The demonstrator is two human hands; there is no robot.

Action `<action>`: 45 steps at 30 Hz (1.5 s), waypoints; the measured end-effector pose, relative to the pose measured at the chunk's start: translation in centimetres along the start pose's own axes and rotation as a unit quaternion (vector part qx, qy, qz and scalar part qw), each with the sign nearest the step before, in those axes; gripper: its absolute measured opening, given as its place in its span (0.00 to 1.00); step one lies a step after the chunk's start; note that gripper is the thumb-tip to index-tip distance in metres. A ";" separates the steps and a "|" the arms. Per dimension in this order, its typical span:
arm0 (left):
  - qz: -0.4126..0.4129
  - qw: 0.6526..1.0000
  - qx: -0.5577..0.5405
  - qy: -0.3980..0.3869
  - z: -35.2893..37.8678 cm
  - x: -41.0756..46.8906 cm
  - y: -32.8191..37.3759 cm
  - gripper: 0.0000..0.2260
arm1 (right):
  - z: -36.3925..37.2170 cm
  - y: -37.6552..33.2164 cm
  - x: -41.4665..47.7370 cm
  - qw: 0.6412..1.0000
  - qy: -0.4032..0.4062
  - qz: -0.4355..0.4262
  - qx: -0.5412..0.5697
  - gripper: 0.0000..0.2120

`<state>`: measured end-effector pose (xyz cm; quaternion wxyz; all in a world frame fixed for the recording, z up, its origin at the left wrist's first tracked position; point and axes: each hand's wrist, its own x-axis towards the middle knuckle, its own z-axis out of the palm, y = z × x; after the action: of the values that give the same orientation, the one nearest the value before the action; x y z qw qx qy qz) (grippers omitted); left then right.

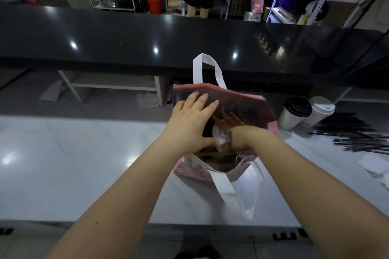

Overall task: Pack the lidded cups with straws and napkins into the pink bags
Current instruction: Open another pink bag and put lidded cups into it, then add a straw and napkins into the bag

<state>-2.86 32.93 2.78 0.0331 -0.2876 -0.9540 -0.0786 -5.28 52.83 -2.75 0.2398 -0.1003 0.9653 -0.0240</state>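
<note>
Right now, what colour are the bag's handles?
The handles are white, clearest in the head view.

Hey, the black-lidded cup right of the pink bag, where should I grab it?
Wrap the white paper wall of the black-lidded cup just below the lid, coming from its near-left side. It stands upright, and the white-lidded cup stands close on its right, so that side looks crowded.

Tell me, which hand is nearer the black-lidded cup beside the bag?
Right. The right hand reaches into the pink bag, just left of the black-lidded cup; the left hand presses the bag's left side, farther away.
</note>
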 end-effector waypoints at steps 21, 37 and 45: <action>0.127 0.988 -0.038 0.078 -3.7 5.0 14.4 0.19 | -3.2 5.3 -21.2 0.906 0.379 0.168 0.081 0.19; 0.137 0.988 -0.074 0.006 8.7 5.8 41.1 0.17 | 11.6 24.7 -36.1 0.894 0.336 0.256 0.148 0.18; 0.077 0.988 -0.101 -0.093 16.9 4.7 46.4 0.17 | 18.4 31.4 -36.7 0.897 0.285 0.236 0.241 0.18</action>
<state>18.60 76.47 -7.33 -0.0794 -0.3681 -0.9151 -0.1443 29.36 91.11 -5.18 -0.0303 0.2027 0.9523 -0.2261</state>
